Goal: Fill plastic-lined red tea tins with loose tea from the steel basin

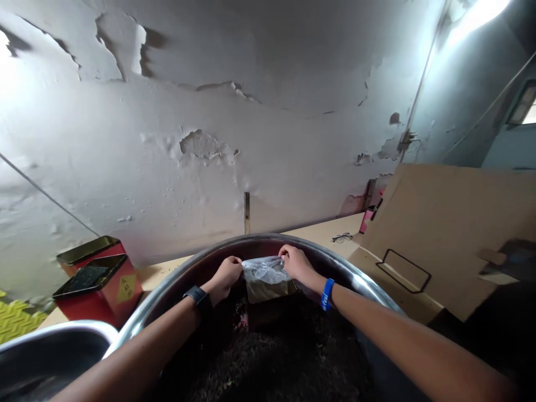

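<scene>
The clear plastic bag (266, 285) stands inside our steel basin (159, 304), against the heaped dark leaves (259, 363). We pinch its gathered top with our left hand (226, 274) and right hand (296, 263), apart on either side.

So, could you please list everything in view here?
Steel basin: one, silver, front centre.
Loose leaves: many, blackish, inside basin.
Clear plastic bag: one, transparent, basin's far side.
Red tins: two, red with dark lids, left.
Steel bowl: one, silver, lower left.
Eyeglasses: one pair, dark, on table.
Cardboard sheet: one, tan, right.
Table: one, beige, behind basin.
Wall: one, peeling white, behind table.
Smartwatch: one, black, left wrist.
Wristband: one, blue, right wrist.
Left hand: one, gripping bag's left edge.
Right hand: one, gripping bag's right edge.
</scene>
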`<state>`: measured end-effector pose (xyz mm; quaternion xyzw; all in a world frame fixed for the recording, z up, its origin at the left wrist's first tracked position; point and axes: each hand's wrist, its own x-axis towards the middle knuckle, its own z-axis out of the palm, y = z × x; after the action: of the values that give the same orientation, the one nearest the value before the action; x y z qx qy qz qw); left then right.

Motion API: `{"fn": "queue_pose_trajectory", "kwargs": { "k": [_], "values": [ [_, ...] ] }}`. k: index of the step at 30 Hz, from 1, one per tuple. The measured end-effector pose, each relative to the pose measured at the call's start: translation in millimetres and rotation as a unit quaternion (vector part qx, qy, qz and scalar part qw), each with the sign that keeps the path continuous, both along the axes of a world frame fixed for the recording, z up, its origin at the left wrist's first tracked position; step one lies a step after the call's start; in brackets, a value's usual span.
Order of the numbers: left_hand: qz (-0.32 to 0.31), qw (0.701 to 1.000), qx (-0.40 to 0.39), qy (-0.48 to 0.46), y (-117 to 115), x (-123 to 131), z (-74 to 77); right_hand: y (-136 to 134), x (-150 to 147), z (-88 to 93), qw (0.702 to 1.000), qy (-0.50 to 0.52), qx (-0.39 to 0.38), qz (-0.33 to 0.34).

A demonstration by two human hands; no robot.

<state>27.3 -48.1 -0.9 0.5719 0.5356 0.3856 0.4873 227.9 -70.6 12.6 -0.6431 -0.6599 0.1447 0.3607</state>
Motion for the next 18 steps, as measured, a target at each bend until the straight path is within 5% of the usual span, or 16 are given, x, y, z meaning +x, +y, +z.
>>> {"fn": "queue_pose_trajectory", "kwargs": {
  "k": [5,9,11,13,18],
  "values": [
    [-0.009,0.999,-0.042,0.003,-2,2,-15.7,6,0,-17.6,0.994,0.06,-0.088,0.016],
    [-0.037,0.981,0.139,0.127,-3,-4,-17.8,8,6,-23.9,0.995,0.043,-0.085,0.036],
    [-0.059,0.942,0.278,0.18,-4,-9,-8.4,8,13,-22.3,0.996,0.013,-0.063,0.054],
    [-0.111,0.917,0.328,0.197,-6,-15,7.2,7,19,-16.8,0.996,-0.021,-0.033,0.075],
    [-0.307,0.907,0.211,0.198,-8,-35,43.1,-2,25,12.3,0.988,-0.082,0.049,0.121]
  ]
}}
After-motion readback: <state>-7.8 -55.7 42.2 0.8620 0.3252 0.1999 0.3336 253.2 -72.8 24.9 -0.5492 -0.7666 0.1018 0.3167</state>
